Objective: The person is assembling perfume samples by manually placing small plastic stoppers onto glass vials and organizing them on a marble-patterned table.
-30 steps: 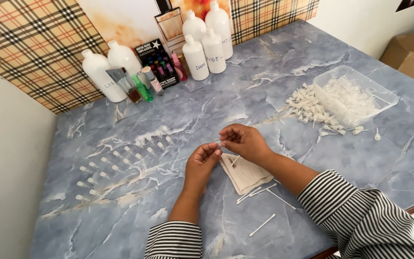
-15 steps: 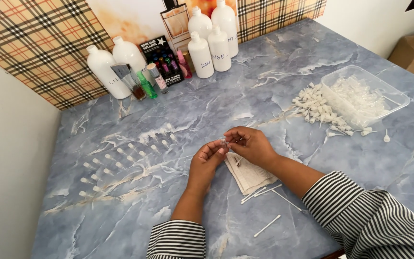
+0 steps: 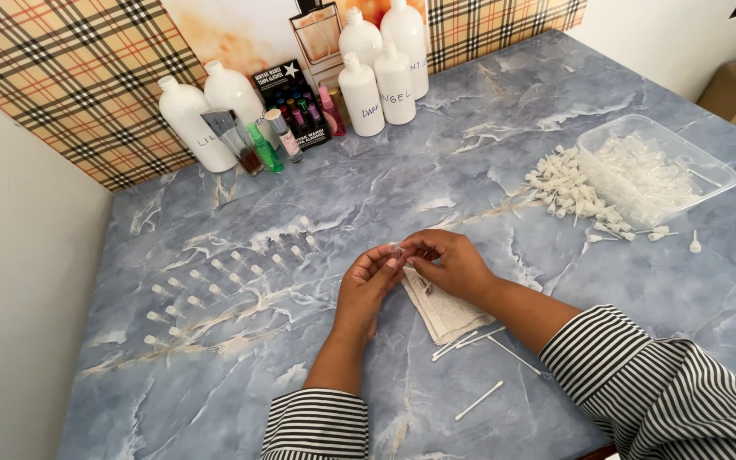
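Note:
My left hand (image 3: 366,284) and my right hand (image 3: 451,264) meet over the middle of the blue marble table (image 3: 436,170). Between their fingertips they pinch one small clear vial (image 3: 395,250). Under my right hand lies a folded beige cloth (image 3: 445,311). To the left, rows of small clear vials (image 3: 223,281) stand on the table. Both wrists wear black-and-white striped sleeves.
A clear plastic tray (image 3: 662,170) of small parts sits at the right, with a heap of white spray tops (image 3: 568,192) beside it. White bottles (image 3: 376,72) and small coloured bottles (image 3: 287,136) line the back. Thin white sticks (image 3: 480,400) lie near the cloth.
The two hands stay together on the vial with only small finger shifts. The view has drifted slightly.

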